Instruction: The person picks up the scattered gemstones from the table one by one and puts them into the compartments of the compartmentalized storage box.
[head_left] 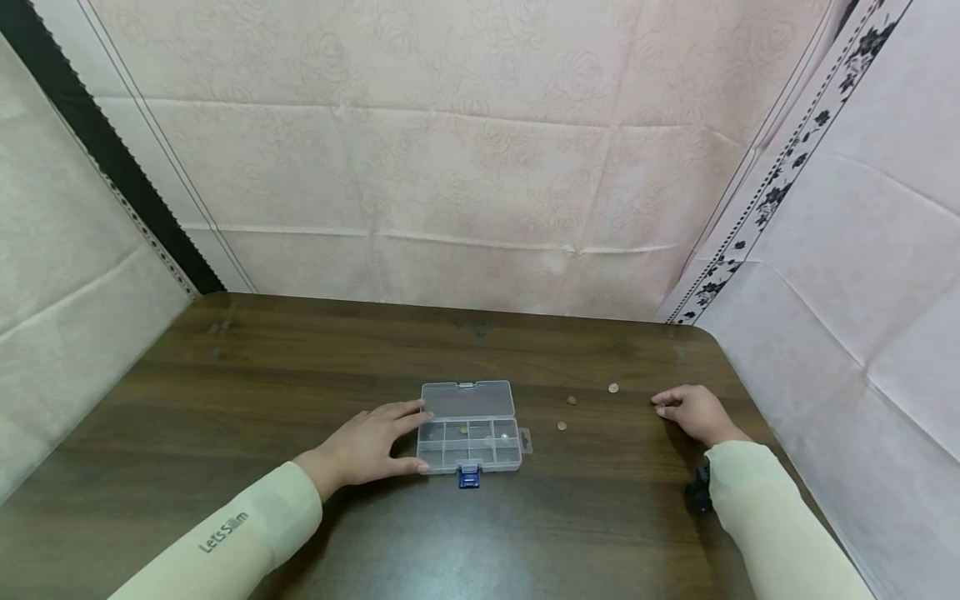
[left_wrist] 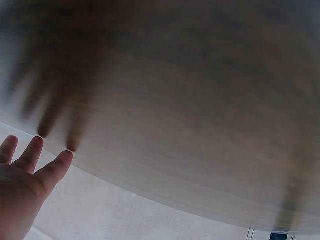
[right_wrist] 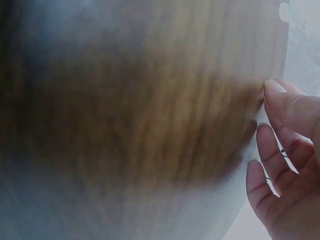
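Observation:
A clear plastic compartment box [head_left: 468,446] lies on the table with its lid [head_left: 467,400] folded back and its blue latch [head_left: 468,478] toward me. My left hand [head_left: 371,446] reaches in from the left, fingers straight and spread, index fingertip and thumb tip at the box's left side. A few tiny pieces sit in the compartments. To the right, my right hand [head_left: 697,412] rests low at the table with thumb and index fingertips together; I cannot tell whether something small is between them. In the right wrist view its other fingers [right_wrist: 270,150] are loosely bent.
Between box and right hand lie a brown round piece [head_left: 572,400] and two pale ones, one farther back [head_left: 613,387] and one nearer [head_left: 562,426]. The wooden table [head_left: 315,350] ends at a patterned cloth backdrop [head_left: 480,175]; cloth also hangs along both sides.

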